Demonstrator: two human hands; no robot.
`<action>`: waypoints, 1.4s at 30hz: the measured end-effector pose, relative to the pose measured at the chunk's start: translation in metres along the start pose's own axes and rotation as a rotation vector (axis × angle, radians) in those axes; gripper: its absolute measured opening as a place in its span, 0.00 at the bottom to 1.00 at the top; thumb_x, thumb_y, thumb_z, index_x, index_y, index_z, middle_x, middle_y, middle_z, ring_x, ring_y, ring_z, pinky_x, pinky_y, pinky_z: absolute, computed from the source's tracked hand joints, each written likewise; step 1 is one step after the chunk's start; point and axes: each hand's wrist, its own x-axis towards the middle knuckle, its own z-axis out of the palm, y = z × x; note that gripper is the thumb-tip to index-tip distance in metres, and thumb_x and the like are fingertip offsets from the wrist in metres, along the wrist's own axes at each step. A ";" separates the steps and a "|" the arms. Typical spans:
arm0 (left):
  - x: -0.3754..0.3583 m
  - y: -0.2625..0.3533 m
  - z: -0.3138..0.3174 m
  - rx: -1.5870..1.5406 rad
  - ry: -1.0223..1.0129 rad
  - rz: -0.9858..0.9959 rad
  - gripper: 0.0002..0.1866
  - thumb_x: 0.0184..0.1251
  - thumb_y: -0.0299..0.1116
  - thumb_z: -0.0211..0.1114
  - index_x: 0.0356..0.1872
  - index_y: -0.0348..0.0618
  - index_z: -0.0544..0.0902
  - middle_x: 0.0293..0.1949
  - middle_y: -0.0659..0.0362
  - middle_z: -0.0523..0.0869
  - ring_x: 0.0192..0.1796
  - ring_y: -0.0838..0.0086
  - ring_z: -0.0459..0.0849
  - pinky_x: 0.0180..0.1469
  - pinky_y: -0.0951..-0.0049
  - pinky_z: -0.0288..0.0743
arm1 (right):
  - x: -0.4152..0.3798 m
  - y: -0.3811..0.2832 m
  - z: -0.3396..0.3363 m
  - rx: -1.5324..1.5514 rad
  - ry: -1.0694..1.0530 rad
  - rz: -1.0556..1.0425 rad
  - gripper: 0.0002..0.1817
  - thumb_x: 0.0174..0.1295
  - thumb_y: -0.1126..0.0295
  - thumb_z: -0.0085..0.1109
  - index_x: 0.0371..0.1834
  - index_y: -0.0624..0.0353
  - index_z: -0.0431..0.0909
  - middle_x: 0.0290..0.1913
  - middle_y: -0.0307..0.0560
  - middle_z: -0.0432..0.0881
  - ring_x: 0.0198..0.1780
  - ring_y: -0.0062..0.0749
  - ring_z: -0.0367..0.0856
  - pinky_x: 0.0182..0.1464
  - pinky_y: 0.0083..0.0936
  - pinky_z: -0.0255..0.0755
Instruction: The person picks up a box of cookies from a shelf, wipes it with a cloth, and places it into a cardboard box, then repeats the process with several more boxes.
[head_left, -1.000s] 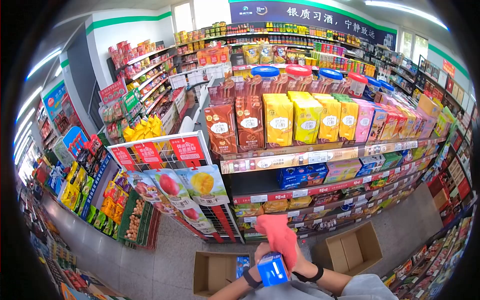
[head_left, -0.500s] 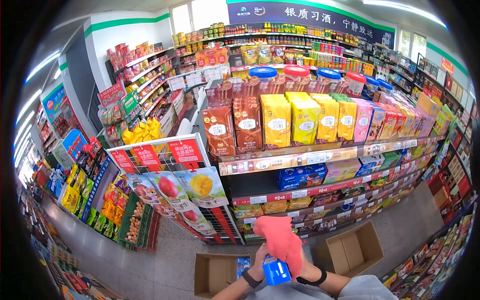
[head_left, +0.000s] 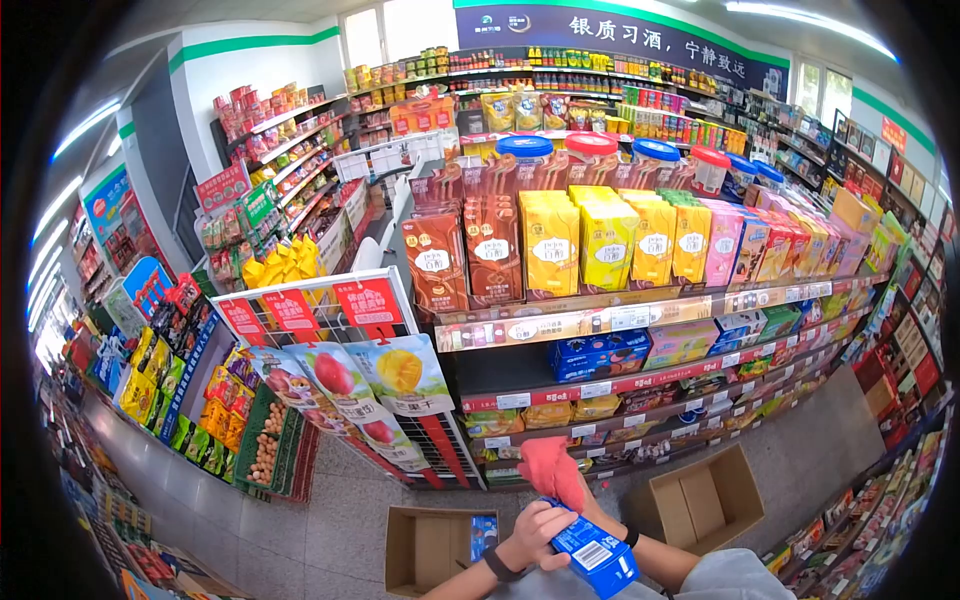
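Note:
My left hand [head_left: 536, 536] is closed around a blue snack box [head_left: 597, 560] with a white barcode label facing up, tilted toward the lower right. A coral-red cloth [head_left: 556, 470] is bunched in my right hand [head_left: 590, 497], just beyond the box. Most of my right hand's fingers are hidden by the cloth and the box. Below my left hand, an open cardboard box [head_left: 420, 550] on the floor has another blue package [head_left: 484, 535] at its right side.
A second open cardboard box [head_left: 700, 500] stands on the floor to the right. Ahead is a shelf unit [head_left: 640, 389] of boxed snacks. Hanging snack packs [head_left: 400, 375] on a wire rack flank it at left, with an egg crate [head_left: 265, 440] farther left.
The blue box has turned so its barcode side shows, and it has shifted right and down. The cloth has come off the box's top and now sits beyond it.

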 end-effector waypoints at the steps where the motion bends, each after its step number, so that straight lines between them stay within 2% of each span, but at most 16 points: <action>1: -0.002 -0.001 0.001 0.013 0.008 0.038 0.35 0.67 0.63 0.47 0.55 0.40 0.78 0.48 0.51 0.86 0.42 0.58 0.83 0.46 0.60 0.75 | -0.001 -0.002 0.000 -0.040 0.001 -0.024 0.32 0.72 0.60 0.52 0.74 0.66 0.59 0.70 0.56 0.71 0.70 0.46 0.71 0.73 0.39 0.61; 4: -0.009 -0.002 0.003 -0.008 0.021 0.075 0.37 0.65 0.65 0.46 0.52 0.39 0.81 0.45 0.51 0.86 0.41 0.58 0.83 0.49 0.60 0.75 | -0.003 -0.021 0.003 -0.101 -0.005 -0.056 0.29 0.73 0.62 0.49 0.73 0.66 0.61 0.68 0.55 0.72 0.68 0.44 0.73 0.70 0.37 0.63; 9: -0.043 -0.018 0.008 -0.070 -0.125 -0.225 0.39 0.53 0.67 0.50 0.45 0.39 0.85 0.42 0.51 0.87 0.46 0.56 0.83 0.54 0.59 0.72 | -0.006 -0.076 0.016 -0.080 0.014 0.000 0.25 0.74 0.68 0.42 0.71 0.67 0.65 0.64 0.53 0.76 0.61 0.40 0.77 0.64 0.30 0.69; 12: -0.034 -0.024 0.009 -0.153 -0.133 -0.368 0.36 0.52 0.65 0.51 0.44 0.41 0.85 0.41 0.52 0.85 0.43 0.54 0.82 0.53 0.57 0.72 | -0.012 -0.097 0.022 -0.071 0.097 0.059 0.23 0.74 0.72 0.38 0.70 0.68 0.67 0.61 0.52 0.79 0.58 0.37 0.80 0.60 0.26 0.72; 16: -0.048 -0.026 0.016 -0.075 -0.032 -0.216 0.34 0.56 0.63 0.52 0.46 0.40 0.83 0.44 0.52 0.85 0.43 0.55 0.83 0.51 0.58 0.74 | -0.005 -0.101 0.022 -0.064 0.000 0.027 0.22 0.74 0.73 0.37 0.69 0.68 0.67 0.60 0.51 0.79 0.57 0.36 0.80 0.59 0.26 0.73; 20: 0.044 0.031 -0.027 -0.058 -0.040 0.060 0.34 0.62 0.59 0.61 0.59 0.40 0.77 0.50 0.51 0.85 0.47 0.60 0.83 0.51 0.61 0.74 | 0.008 -0.079 0.018 -0.041 -0.091 0.009 0.22 0.74 0.72 0.38 0.69 0.68 0.67 0.61 0.52 0.79 0.57 0.36 0.80 0.60 0.27 0.73; 23: 0.048 0.020 -0.017 0.123 -0.042 0.201 0.41 0.59 0.71 0.53 0.51 0.40 0.84 0.48 0.51 0.87 0.49 0.61 0.84 0.53 0.62 0.72 | 0.005 -0.069 0.016 -0.032 -0.103 0.026 0.22 0.74 0.72 0.39 0.69 0.67 0.67 0.61 0.52 0.79 0.58 0.37 0.80 0.60 0.27 0.73; 24: 0.027 0.020 -0.018 0.023 -0.086 0.034 0.40 0.58 0.71 0.54 0.50 0.42 0.85 0.48 0.51 0.87 0.49 0.61 0.84 0.53 0.63 0.72 | 0.003 -0.069 0.014 -0.033 -0.106 0.032 0.22 0.74 0.71 0.39 0.69 0.67 0.67 0.61 0.52 0.79 0.58 0.37 0.80 0.60 0.27 0.73; 26: 0.001 0.014 -0.004 -0.098 0.041 -0.204 0.37 0.52 0.69 0.59 0.47 0.45 0.86 0.48 0.52 0.88 0.50 0.60 0.84 0.53 0.63 0.70 | 0.001 -0.077 0.012 -0.049 -0.115 0.031 0.23 0.74 0.71 0.39 0.69 0.67 0.67 0.61 0.52 0.79 0.58 0.37 0.80 0.60 0.28 0.73; 29: -0.010 -0.004 -0.001 -0.206 -0.010 -0.272 0.33 0.52 0.65 0.61 0.46 0.46 0.87 0.47 0.53 0.89 0.49 0.59 0.85 0.54 0.63 0.69 | 0.005 -0.096 0.010 -0.085 -0.121 0.003 0.23 0.74 0.71 0.40 0.69 0.67 0.67 0.61 0.52 0.79 0.58 0.37 0.80 0.60 0.28 0.73; 30: -0.010 -0.005 0.002 -0.211 0.073 -0.270 0.30 0.51 0.60 0.63 0.45 0.46 0.87 0.46 0.54 0.90 0.48 0.60 0.86 0.54 0.62 0.69 | 0.008 -0.102 0.011 -0.088 -0.124 -0.009 0.23 0.74 0.71 0.40 0.69 0.67 0.67 0.61 0.52 0.78 0.59 0.37 0.79 0.61 0.29 0.73; 33: -0.002 -0.004 -0.004 -0.232 0.067 -0.301 0.30 0.52 0.61 0.63 0.46 0.46 0.86 0.46 0.54 0.90 0.48 0.60 0.86 0.53 0.63 0.69 | 0.018 -0.105 0.016 -0.085 -0.137 -0.041 0.23 0.74 0.70 0.41 0.69 0.67 0.67 0.61 0.52 0.78 0.59 0.38 0.79 0.61 0.29 0.73; 34: 0.003 0.000 -0.010 -0.113 -0.055 -0.273 0.32 0.56 0.64 0.60 0.46 0.44 0.86 0.45 0.53 0.89 0.47 0.61 0.86 0.52 0.63 0.70 | 0.018 -0.100 0.017 -0.071 -0.145 -0.029 0.23 0.74 0.70 0.41 0.69 0.67 0.67 0.61 0.52 0.78 0.59 0.38 0.79 0.61 0.29 0.73; 37: 0.033 0.017 -0.016 -0.166 0.127 -0.174 0.31 0.60 0.62 0.62 0.49 0.42 0.84 0.44 0.52 0.89 0.45 0.62 0.85 0.51 0.63 0.71 | 0.012 -0.073 0.017 -0.020 -0.160 0.028 0.23 0.74 0.69 0.41 0.69 0.67 0.67 0.62 0.52 0.78 0.59 0.38 0.79 0.61 0.30 0.72; 39: 0.032 0.012 -0.019 -0.131 0.038 -0.122 0.27 0.57 0.49 0.72 0.52 0.41 0.81 0.47 0.53 0.85 0.47 0.61 0.83 0.51 0.61 0.72 | 0.005 -0.060 0.019 0.007 -0.158 0.062 0.23 0.74 0.69 0.42 0.69 0.67 0.67 0.62 0.52 0.78 0.60 0.38 0.79 0.61 0.31 0.72; 42: 0.011 -0.003 -0.011 -0.161 0.090 -0.219 0.27 0.51 0.40 0.79 0.51 0.44 0.79 0.50 0.54 0.83 0.51 0.59 0.82 0.52 0.62 0.72 | 0.003 -0.061 0.015 0.011 -0.162 0.069 0.23 0.74 0.69 0.42 0.69 0.66 0.67 0.62 0.52 0.78 0.60 0.38 0.79 0.62 0.31 0.72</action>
